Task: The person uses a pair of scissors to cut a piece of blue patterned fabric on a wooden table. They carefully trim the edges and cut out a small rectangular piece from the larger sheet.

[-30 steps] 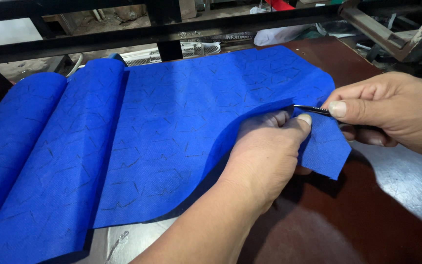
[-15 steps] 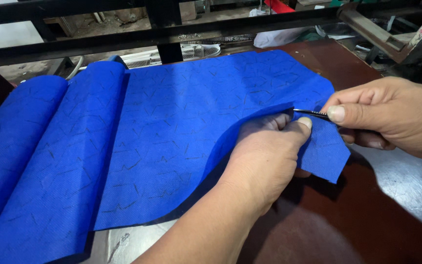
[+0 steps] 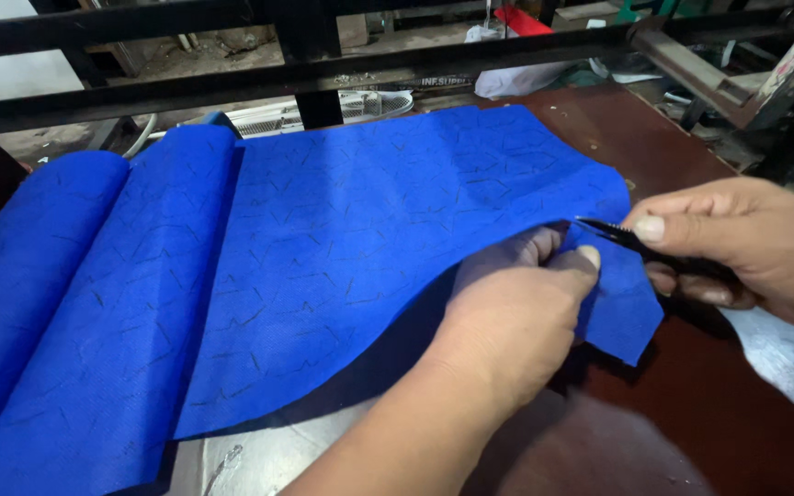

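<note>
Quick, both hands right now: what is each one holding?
Left hand: closed, pinching the edge of the blue fabric.
Right hand: closed on a small black cutting tool, tip at the fabric edge.

Most of the table [image 3: 654, 138] lies under the blue fabric [image 3: 323, 248], which spreads from its left edge past the middle. Bare dark wood shows along the right edge and at the near right corner, where a hand could pass. The far edge is closed off by a black metal frame [image 3: 323, 69], with a slanted bar [image 3: 700, 78] crowding the far right corner. The left hand [image 3: 516, 321] and right hand [image 3: 746, 248] fill the fabric's right end.
</note>
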